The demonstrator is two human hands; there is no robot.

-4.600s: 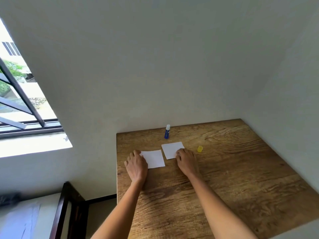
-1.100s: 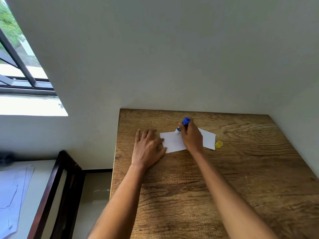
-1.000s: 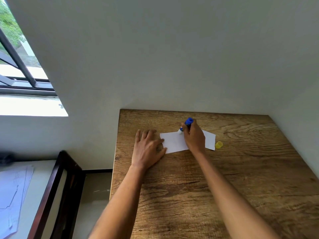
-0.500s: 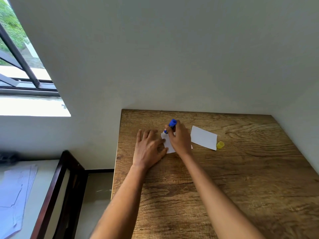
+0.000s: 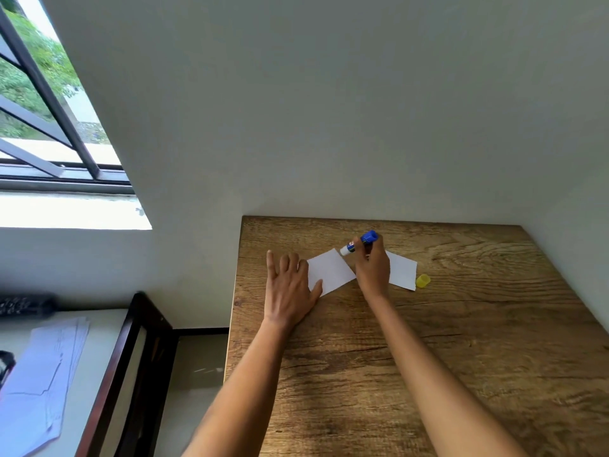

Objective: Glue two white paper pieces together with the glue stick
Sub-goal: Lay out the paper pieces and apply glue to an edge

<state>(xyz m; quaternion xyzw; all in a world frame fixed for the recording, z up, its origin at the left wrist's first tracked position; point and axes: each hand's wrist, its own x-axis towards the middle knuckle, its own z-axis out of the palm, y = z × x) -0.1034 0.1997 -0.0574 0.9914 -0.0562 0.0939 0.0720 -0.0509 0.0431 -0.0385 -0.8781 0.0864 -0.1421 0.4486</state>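
Two white paper pieces lie side by side on the wooden table [image 5: 461, 357]. My left hand [image 5: 290, 285] lies flat with spread fingers, pressing the left edge of the left paper [image 5: 331, 270]. My right hand [image 5: 374, 268] grips the blue glue stick [image 5: 359, 242], its white tip pointing down-left at the top right corner of the left paper. The right paper [image 5: 402, 271] is partly hidden behind my right hand. The glue stick's yellow cap [image 5: 422, 280] sits on the table just right of the right paper.
White walls border the table at the back and the right. Left of the table stands a dark wooden frame [image 5: 131, 357] and a lower white surface with paper sheets [image 5: 43, 374]. A window [image 5: 43, 103] is at the upper left.
My right hand with the glue stick has moved right, from the left paper's left part to its top right corner. My left hand stays pressed on the paper.
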